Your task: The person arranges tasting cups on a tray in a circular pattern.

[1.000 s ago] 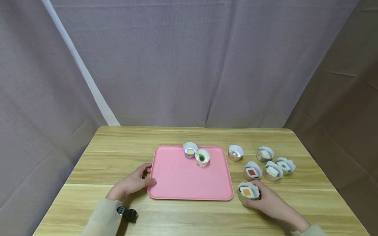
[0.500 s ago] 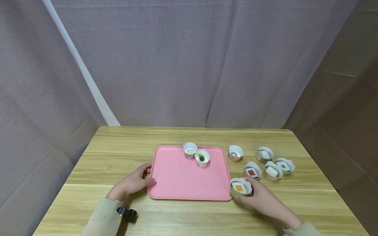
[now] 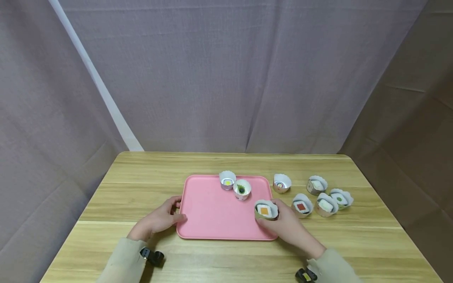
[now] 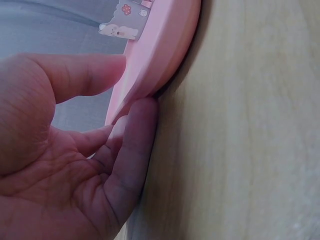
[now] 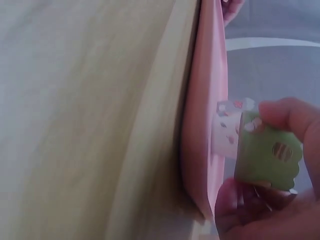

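My right hand grips a green scalloped paper baking cup from its right side. Inside this cup lies a white piece with an orange square; the cup is over the right part of the pink tray. At the tray's left edge, my left hand holds the rim, its thumb above and its fingers against the side and underside. Two paper cups stand on the tray at the back: one with a yellow-marked inside, one with a green leafy picture.
Right of the tray stand several more cups: a pale one at the back, one with a red-centred white piece, and a cluster farther right. The wooden table ends at a grey curtain.
My right hand has carried the green baking cup left and away from me, from the table beside the tray to over the tray's right part. My left hand has stayed put.
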Demonstrator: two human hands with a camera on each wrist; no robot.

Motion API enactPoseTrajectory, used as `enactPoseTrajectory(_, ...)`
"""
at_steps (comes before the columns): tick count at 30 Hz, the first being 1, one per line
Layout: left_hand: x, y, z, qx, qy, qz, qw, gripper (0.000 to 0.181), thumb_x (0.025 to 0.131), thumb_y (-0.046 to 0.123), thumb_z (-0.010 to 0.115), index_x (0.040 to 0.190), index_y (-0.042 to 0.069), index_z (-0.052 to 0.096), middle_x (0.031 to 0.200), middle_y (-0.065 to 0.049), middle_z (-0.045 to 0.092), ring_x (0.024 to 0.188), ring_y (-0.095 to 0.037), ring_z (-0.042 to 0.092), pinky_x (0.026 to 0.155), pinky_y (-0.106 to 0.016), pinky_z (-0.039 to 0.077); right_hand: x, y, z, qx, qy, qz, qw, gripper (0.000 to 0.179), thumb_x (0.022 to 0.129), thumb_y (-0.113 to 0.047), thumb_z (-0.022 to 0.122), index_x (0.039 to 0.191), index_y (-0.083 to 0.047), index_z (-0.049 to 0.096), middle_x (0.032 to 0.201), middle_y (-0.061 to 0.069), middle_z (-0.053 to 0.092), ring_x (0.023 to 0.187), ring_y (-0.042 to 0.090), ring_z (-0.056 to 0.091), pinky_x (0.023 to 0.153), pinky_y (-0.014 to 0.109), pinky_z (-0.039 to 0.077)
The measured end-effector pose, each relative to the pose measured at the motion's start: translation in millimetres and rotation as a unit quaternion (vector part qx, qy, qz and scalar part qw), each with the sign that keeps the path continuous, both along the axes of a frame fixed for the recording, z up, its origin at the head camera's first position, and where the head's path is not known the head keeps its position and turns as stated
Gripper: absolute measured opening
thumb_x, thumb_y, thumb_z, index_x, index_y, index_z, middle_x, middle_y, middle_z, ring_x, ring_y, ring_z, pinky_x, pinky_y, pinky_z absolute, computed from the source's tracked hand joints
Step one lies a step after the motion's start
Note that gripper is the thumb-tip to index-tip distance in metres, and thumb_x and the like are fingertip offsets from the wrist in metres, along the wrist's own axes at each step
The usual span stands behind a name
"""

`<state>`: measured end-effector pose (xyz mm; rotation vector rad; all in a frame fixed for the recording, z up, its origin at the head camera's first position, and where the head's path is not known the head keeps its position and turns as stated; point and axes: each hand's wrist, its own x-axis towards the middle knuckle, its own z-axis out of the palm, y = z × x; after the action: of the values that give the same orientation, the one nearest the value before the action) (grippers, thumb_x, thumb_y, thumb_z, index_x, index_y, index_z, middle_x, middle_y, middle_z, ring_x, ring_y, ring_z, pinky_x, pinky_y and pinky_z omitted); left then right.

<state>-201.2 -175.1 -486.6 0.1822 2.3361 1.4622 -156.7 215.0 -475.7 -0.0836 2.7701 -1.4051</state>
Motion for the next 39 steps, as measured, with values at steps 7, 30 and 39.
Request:
enactPoseTrajectory(7, 0.8, -0.2, 0.2, -0.010, 0.002, -0.008, 0.9999, 0.069, 0.088, 0.015, 0.068, 0.145, 0.000, 0.034, 0.122, -0.012, 0.044, 0.105, -0.026, 0.045, 0.086, -0.036, 0.042, -12.5, -19.3, -5.3, -0.006, -0.016, -0.020, 0.9997, 0.054, 0.076, -0.024, 0.083, 0.118, -0.006, 0.054, 0.103, 0.006, 0.061, 0.094, 0.018, 0.059, 0.083, 0.038, 0.049)
enactPoseTrajectory(30, -0.1, -0.6, 2.2, 0.000, 0.005, -0.008, 1.0000, 0.068, 0.087, 0.014, 0.070, 0.144, -0.001, 0.036, 0.119, -0.012, 0.045, 0.099, -0.025, 0.046, 0.081, -0.035, 0.041, -29.7, -40.3, -13.0, -0.030, -0.039, -0.035, 0.9982, 0.063, 0.078, -0.017, 0.080, 0.124, 0.000, 0.042, 0.118, 0.015, 0.052, 0.110, 0.028, 0.053, 0.095, 0.048, 0.042)
enactPoseTrajectory(39, 0.6, -0.7, 2.6, 0.000, 0.009, -0.009, 0.9999, 0.068, 0.086, 0.013, 0.071, 0.143, -0.002, 0.036, 0.119, -0.013, 0.045, 0.100, -0.025, 0.045, 0.082, -0.035, 0.041, -30.1, -41.0, -14.4, -0.041, -0.039, -0.027, 0.9980, 0.066, 0.077, -0.013, 0.080, 0.127, 0.003, 0.040, 0.120, 0.018, 0.050, 0.113, 0.030, 0.052, 0.098, 0.050, 0.040)
